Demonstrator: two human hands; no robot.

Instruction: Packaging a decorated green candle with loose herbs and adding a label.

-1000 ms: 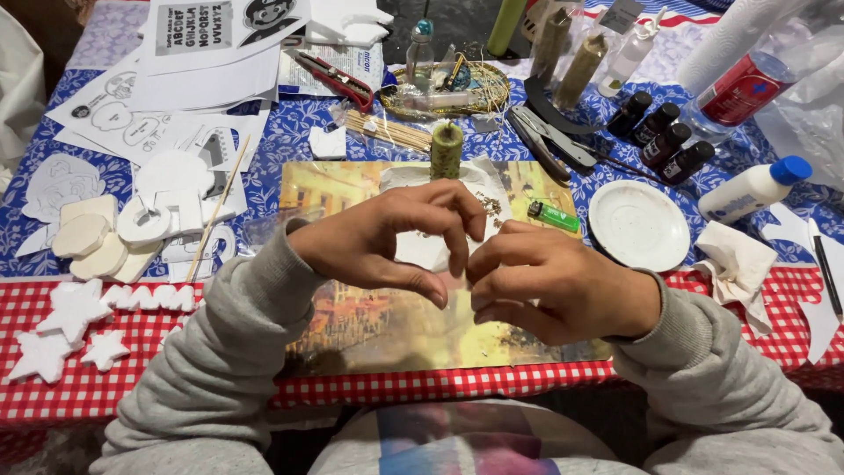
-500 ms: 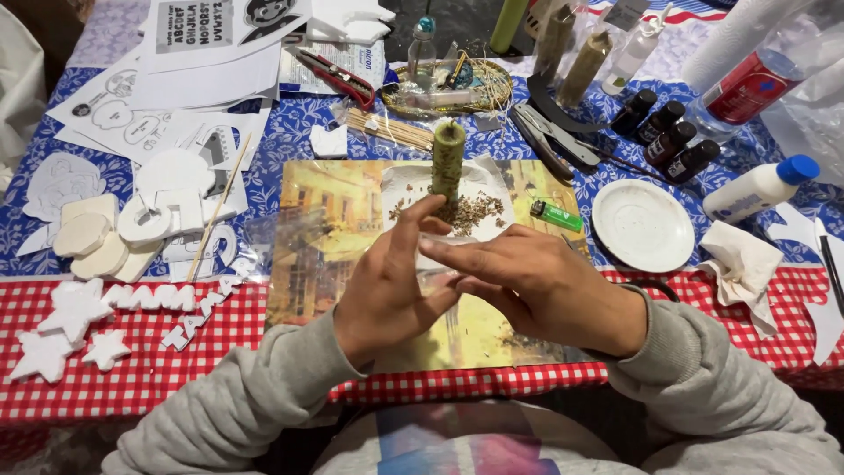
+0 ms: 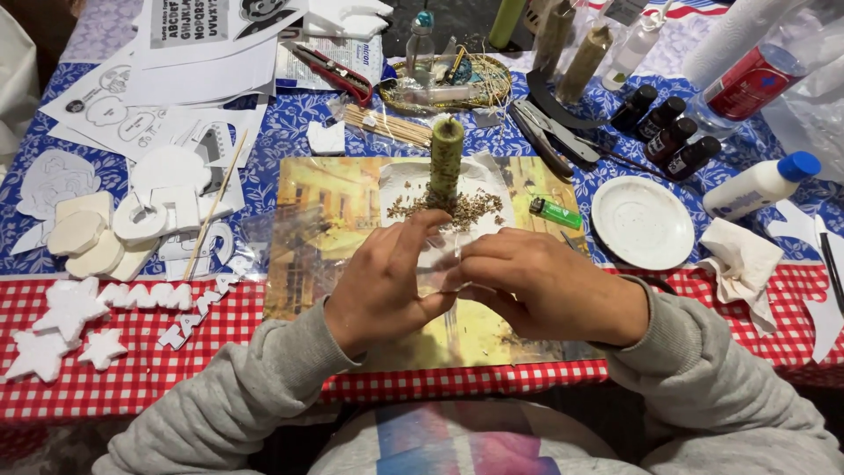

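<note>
My left hand (image 3: 382, 286) and my right hand (image 3: 549, 286) meet over a yellow picture mat (image 3: 325, 211), fingertips together. Both pinch a small piece of clear plastic (image 3: 437, 261), perhaps a little bag. Just beyond my fingers a white plate (image 3: 400, 176) carries a scatter of dried herbs (image 3: 470, 209). In the middle of the plate a green, herb-coated candle (image 3: 446, 163) stands upright. Neither hand touches the candle or the plate.
A green lighter (image 3: 554, 213) and an empty white saucer (image 3: 642, 222) lie to the right, with dark little bottles (image 3: 668, 136) and a white squeeze bottle (image 3: 760, 185) behind. White foam shapes (image 3: 70, 308) and paper sheets (image 3: 185, 79) fill the left. Skewers (image 3: 387, 126), a basket (image 3: 453, 79) and pliers (image 3: 541, 132) sit behind the candle.
My hands have drawn back from over the plate toward me, uncovering the candle and herbs. They stay joined on the clear plastic.
</note>
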